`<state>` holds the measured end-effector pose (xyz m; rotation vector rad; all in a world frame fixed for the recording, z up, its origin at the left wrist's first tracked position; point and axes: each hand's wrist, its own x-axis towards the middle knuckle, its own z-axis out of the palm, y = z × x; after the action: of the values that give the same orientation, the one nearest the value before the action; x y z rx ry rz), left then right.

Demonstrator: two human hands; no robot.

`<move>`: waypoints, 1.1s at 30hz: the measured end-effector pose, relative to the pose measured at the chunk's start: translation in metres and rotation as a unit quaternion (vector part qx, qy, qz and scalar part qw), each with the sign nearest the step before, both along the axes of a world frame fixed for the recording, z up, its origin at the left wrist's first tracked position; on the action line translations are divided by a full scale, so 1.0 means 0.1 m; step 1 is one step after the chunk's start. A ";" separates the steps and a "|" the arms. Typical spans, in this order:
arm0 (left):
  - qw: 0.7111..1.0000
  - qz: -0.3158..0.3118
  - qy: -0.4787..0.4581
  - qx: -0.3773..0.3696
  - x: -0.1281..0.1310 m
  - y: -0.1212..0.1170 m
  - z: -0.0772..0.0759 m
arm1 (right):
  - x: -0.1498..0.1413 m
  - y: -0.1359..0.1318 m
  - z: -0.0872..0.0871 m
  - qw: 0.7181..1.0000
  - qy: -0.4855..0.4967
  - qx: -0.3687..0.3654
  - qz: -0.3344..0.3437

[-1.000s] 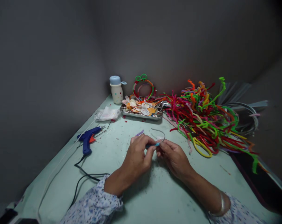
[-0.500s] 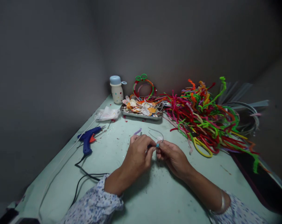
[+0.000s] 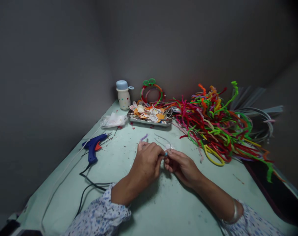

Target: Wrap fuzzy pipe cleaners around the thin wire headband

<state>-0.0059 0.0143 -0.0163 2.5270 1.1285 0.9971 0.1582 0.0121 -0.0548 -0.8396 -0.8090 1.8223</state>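
1. Pinching a thin grey wire [image 3: 162, 139] between both hands, low over a mint-green table top [image 3: 168, 203]; left hand [image 3: 146, 162] curled, its fingers [image 3: 152, 151] together and apparently clamped on the wire, though the exact grip is partly hidden; right hand [image 3: 182, 167] just beside it, thumb and forefinger [image 3: 169, 153] pressed together on the wire next to a small teal tip [image 3: 166, 153].
2. Long axis of the wire running up from the fingers toward the tray, bowing to the right; a lilac pipe-cleaner piece [image 3: 144, 137] sticking up beyond the left hand, nearer that hand than the right.
3. Blue hot glue gun [image 3: 93, 147] and black cord [image 3: 90, 185] left of the hands; steel tray [image 3: 150, 123] of orange and white pieces ahead; tangled multicoloured pipe cleaners [image 3: 213, 127] to the right; polka-dot bottle [image 3: 123, 99] with a pale blue cap behind.
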 end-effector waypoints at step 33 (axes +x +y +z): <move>0.994 0.008 0.102 0.048 0.00 0.01 0.01 | 0.02 0.02 0.05 0.998 -0.003 -0.062 0.004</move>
<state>-0.0062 0.0149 -0.0155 2.7537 1.1816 0.8292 0.1601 0.0139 -0.0493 -0.9224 -0.7088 1.8940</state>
